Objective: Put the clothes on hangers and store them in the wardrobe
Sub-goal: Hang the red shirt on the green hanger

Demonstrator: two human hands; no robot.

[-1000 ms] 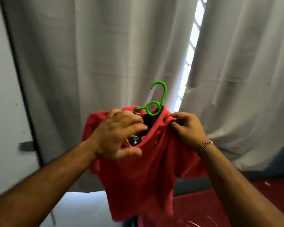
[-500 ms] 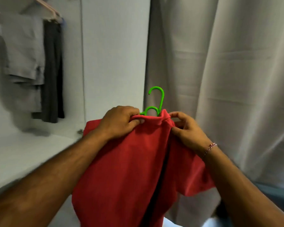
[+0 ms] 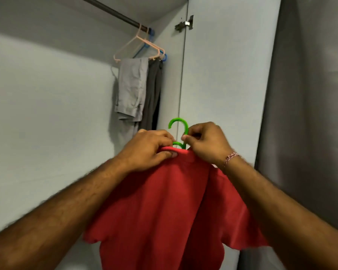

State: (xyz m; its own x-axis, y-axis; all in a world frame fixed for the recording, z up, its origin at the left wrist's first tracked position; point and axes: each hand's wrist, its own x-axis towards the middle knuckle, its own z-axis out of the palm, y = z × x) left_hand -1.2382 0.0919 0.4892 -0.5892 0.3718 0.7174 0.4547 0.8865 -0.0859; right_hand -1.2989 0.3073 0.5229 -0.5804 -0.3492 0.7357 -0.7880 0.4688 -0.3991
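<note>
— What's different from a moment ago?
— Now the wardrobe (image 3: pixel 47 106) fills my view instead of the curtain (image 3: pixel 308 94), and my right hand (image 3: pixel 207 144) has shifted from the collar up to the hook.
— How are you holding things?
— Right fingers pinch the green hanger (image 3: pixel 179 124) at its neck; my left hand (image 3: pixel 146 151) grips the red shirt (image 3: pixel 164 207) at the collar.
— Which way does it point?
— Hook up, opening left; the shirt hangs lengthwise downward, near me, in front of the wardrobe.
— Any label?
— None readable.
— What's farther in?
— Grey trousers (image 3: pixel 132 88) on a pink hanger (image 3: pixel 139 45) on the rail (image 3: pixel 113 13).
</note>
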